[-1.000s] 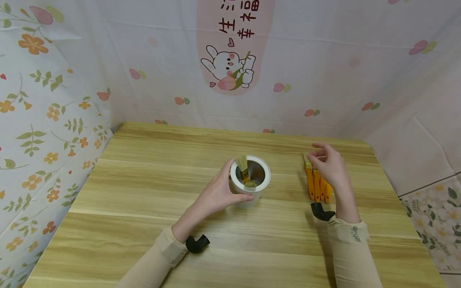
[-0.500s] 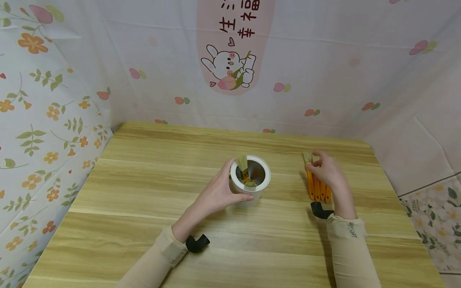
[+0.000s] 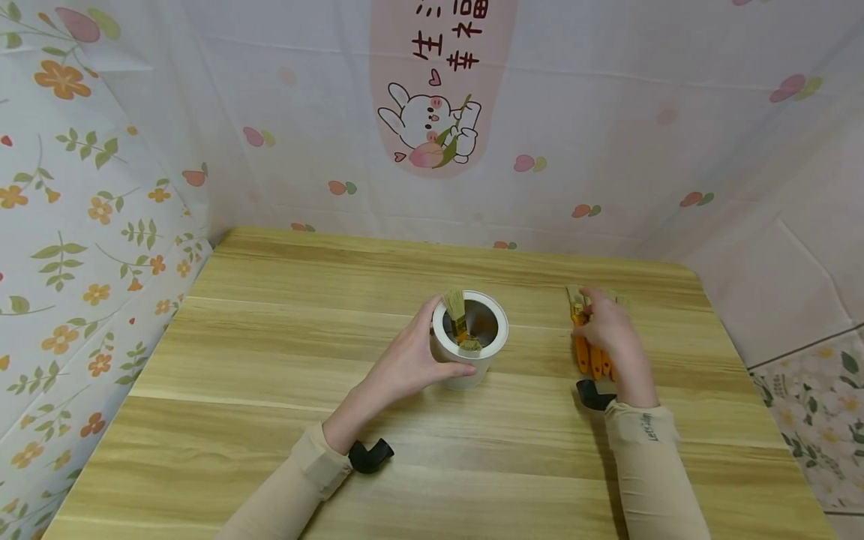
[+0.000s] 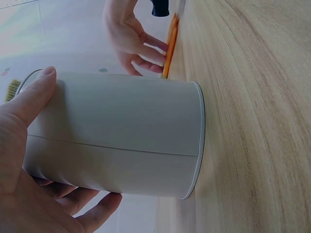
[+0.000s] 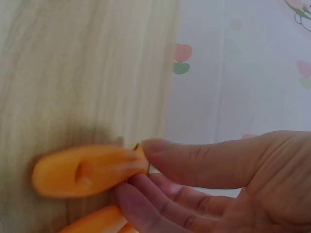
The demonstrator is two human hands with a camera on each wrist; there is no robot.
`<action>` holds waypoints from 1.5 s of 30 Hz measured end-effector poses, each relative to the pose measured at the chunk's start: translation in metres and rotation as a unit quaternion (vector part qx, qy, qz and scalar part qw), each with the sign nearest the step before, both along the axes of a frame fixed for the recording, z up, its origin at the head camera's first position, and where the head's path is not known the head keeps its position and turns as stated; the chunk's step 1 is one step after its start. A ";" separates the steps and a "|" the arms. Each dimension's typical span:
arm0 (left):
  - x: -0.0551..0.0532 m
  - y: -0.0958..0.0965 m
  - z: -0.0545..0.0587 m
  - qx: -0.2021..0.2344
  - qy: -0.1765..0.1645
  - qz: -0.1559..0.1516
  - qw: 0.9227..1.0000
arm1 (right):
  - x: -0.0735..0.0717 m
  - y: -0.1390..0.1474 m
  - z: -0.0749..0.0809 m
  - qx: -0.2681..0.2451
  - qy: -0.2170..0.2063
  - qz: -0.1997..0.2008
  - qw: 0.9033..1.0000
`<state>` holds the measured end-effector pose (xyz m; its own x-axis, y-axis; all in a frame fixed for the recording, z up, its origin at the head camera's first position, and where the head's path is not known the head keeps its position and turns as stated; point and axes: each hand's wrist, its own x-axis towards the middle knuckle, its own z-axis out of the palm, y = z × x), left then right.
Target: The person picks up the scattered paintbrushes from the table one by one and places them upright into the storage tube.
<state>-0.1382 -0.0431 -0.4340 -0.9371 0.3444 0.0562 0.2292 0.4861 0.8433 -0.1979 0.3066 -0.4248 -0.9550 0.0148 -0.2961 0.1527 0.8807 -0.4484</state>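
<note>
My left hand (image 3: pixel 408 364) is wrapped around a white can (image 3: pixel 466 379), which stands upright mid-table. In the left wrist view the thumb and fingers grip the side of the can (image 4: pixel 116 121). Inside the can a paintbrush (image 3: pixel 455 304) leans with its bristles up; another bristle tip (image 3: pixel 469 345) shows at the near rim. Over on the right, my right hand (image 3: pixel 610 330) pinches the leftmost orange-handled paintbrush (image 3: pixel 581 356) of a row. In the right wrist view, thumb and fingers meet at the neck of that paintbrush (image 5: pixel 87 172).
More orange paintbrushes (image 3: pixel 597 364) lie side by side under my right hand, partly hidden by it. The wooden table (image 3: pixel 270 337) ends at a patterned curtain (image 3: pixel 574 135) behind and another (image 3: pixel 81 247) on the left. A black mount sits at each wrist.
My right hand has come down and slightly left onto the row of paintbrushes, and its fingers have closed on the leftmost one. The left hand and can stay put.
</note>
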 end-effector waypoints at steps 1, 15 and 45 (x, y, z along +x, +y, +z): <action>0.000 0.000 0.000 -0.001 0.000 0.000 1.000 | 0.000 -0.001 -0.001 -0.001 -0.001 0.004 1.000; 0.000 -0.002 0.002 -0.003 0.000 -0.007 1.000 | -0.003 -0.009 -0.009 0.005 -0.002 0.031 1.000; 0.000 -0.001 0.000 -0.013 0.001 -0.004 1.000 | 0.046 -0.071 0.069 -0.441 0.383 -0.018 0.812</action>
